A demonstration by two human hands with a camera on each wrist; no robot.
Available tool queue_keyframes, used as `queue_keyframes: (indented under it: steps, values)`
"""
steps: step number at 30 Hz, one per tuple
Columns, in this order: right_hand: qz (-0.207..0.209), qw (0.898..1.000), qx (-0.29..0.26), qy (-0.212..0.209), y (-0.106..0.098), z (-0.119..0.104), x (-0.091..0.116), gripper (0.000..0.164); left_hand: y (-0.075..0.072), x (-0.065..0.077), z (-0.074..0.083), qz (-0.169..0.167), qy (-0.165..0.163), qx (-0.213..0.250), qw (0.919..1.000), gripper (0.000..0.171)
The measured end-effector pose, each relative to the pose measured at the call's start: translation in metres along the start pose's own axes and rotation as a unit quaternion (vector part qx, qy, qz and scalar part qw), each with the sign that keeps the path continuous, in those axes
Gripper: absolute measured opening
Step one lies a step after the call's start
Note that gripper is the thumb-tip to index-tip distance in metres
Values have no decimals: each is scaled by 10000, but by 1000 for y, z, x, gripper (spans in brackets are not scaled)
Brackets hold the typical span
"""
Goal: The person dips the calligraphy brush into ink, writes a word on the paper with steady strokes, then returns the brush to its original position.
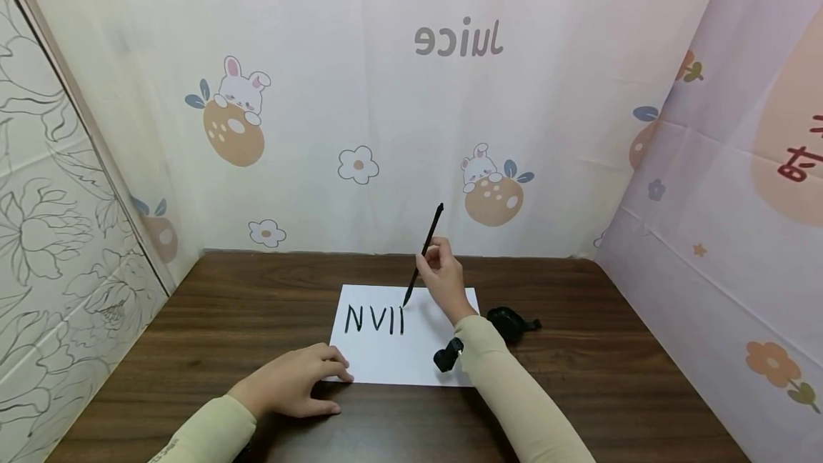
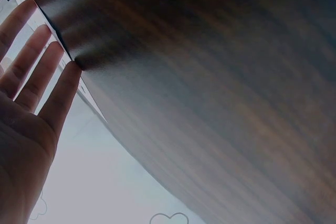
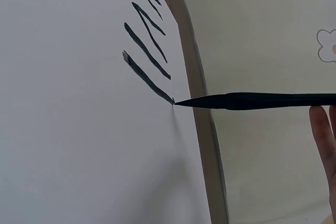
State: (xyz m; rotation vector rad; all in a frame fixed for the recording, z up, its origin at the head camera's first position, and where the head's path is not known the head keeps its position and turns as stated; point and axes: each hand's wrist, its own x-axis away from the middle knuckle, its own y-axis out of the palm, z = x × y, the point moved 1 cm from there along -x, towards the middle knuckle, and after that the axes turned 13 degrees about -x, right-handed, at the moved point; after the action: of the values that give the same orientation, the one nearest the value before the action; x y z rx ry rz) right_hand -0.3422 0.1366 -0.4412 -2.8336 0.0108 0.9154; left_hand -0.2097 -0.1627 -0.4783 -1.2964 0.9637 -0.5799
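Basically, right hand (image 1: 444,279), centre of the head view, pinches a black brush (image 1: 433,228) partway up the handle, thumb and fingers closed round it. Brush leans, top end toward upper right, tip down at the upper end of the last ink stroke (image 1: 402,320); right wrist view has the tip meeting that stroke's end, middle of the frame.

White paper (image 1: 386,363) lies lower centre of the head view, on a dark wood table (image 1: 611,349). Black marks (image 1: 354,319) run across its upper left: N shape, V shape, two near-vertical lines.

Left hand (image 1: 297,381), lower left of centre, grasps nothing: fingers extended, fingertips at the paper's lower-left corner, thumb out over the wood. Left wrist view, left side: fingers spread, tips along the paper's edge.

Dark rounded object (image 1: 508,324) sits just beside the paper's right edge, near the right sleeve (image 1: 514,391). Patterned curtain (image 1: 386,91) fills the upper frame behind the table.
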Motion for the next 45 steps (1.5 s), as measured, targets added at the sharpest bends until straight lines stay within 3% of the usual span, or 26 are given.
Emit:
queue_keyframes:
  steps: [16,45]
  values:
    - [-25,9999,-110,-8,2,3,3,22,-2,0,1,-39,-22,65,10000,34]
    - [-31,9986,417,-329,-6,2,7,24,1,1,0,-7,-34,37,10000,34]
